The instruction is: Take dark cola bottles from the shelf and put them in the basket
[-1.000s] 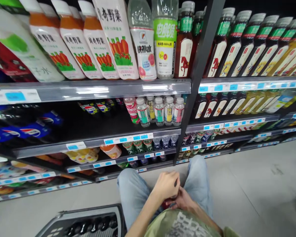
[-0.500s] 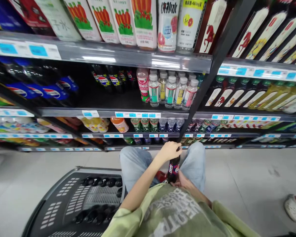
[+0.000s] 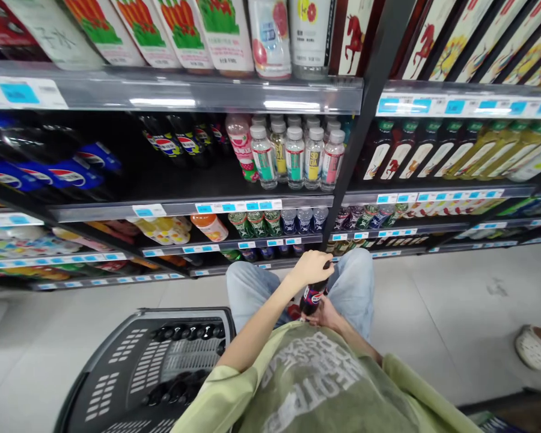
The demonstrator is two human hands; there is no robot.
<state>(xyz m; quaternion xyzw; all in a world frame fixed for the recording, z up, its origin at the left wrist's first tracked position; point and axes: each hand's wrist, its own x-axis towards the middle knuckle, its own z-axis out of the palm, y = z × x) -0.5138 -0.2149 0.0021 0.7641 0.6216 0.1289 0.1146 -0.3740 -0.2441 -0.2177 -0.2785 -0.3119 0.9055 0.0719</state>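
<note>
Between my knees I hold a dark Pepsi bottle (image 3: 312, 296), tilted, with its top leaning to the right. My left hand (image 3: 312, 268) is closed around the cap end from above. Lower down, my right hand (image 3: 327, 314) is wrapped about the base, its fingers partly hidden behind the bottle. A black basket (image 3: 112, 361) stands on the floor to my left, with several dark bottles (image 3: 180, 388) lying in it in rows.
In front, a shelf (image 3: 198, 195) carries small clear soda bottles (image 3: 294, 159), with big Pepsi bottles (image 3: 49, 162) at its left. Tall juice bottles (image 3: 433, 150) line the right bay. Another person's white shoe (image 3: 532, 347) shows on the floor at right.
The bottle has tilted further, its top going right and its base left; both hands stay on it. My view has shifted, and a dark edge with packages appears at lower right.
</note>
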